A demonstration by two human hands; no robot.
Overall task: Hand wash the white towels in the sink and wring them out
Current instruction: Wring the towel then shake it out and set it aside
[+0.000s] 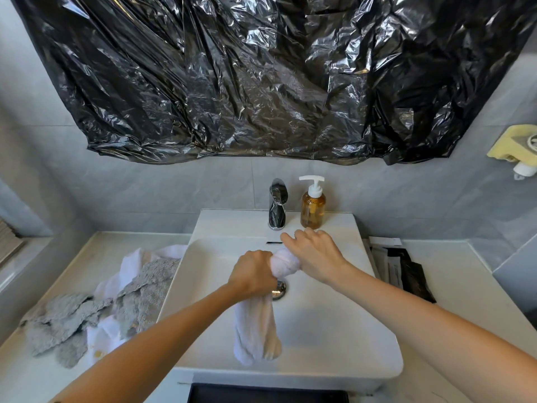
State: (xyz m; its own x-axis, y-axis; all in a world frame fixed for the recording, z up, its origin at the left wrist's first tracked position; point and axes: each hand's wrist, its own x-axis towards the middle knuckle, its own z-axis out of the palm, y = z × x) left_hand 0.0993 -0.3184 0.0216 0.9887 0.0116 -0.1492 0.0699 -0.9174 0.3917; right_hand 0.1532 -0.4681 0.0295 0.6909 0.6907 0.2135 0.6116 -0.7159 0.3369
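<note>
A white towel [257, 330] is twisted into a rope over the white sink [334, 330]. My left hand [252, 273] grips its middle above the drain [279, 289]. Just to the right, my right hand [315, 254] holds the bunched upper end. The towel's loose lower end hangs down toward the front of the basin. Another white towel [128, 269] lies on the counter left of the sink, partly under grey cloths.
Grey cloths [75, 321] are piled on the left counter. A chrome faucet [277, 205] and an amber soap pump bottle [312, 207] stand at the sink's back edge. Dark packets [406, 271] lie on the right counter. Black plastic sheeting [261, 77] covers the wall above.
</note>
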